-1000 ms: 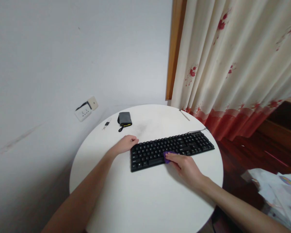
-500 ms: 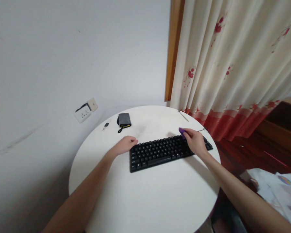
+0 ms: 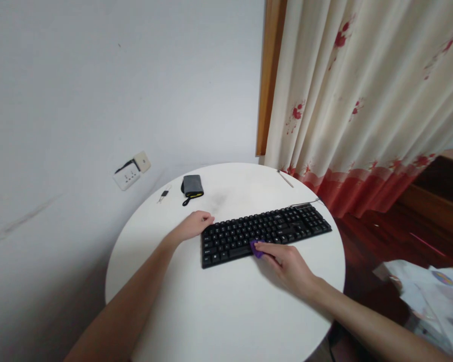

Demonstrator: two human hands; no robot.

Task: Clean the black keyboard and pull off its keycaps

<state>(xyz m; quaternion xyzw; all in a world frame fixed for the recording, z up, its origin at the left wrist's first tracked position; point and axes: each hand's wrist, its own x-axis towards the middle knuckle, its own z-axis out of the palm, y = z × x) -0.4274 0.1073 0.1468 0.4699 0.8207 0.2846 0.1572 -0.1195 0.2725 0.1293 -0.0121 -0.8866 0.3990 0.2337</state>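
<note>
A black keyboard [image 3: 234, 239] lies at a slant on a round white table [image 3: 196, 311]. My left hand [image 3: 193, 224] is closed at the keyboard's upper left corner, thumb and fingers on its edge. My right hand [image 3: 290, 264] pinches a small purple cloth [image 3: 256, 247] and presses it on the front edge of the keys, near the right end of the space bar. Part of the cloth is hidden beneath the fingers.
At the table's back left are a grey pouch [image 3: 193, 185] with a black loop and a small black item [image 3: 165, 193]. A thin pen-like stick [image 3: 286, 178] lies at the back right. The keyboard's cable [image 3: 310, 202] runs off the right edge. White bags [image 3: 426, 291] sit lower right.
My right hand has moved left and toward me with the purple cloth, from above the keyboard's upper right part to its front edge. My left hand has stayed at the corner.
</note>
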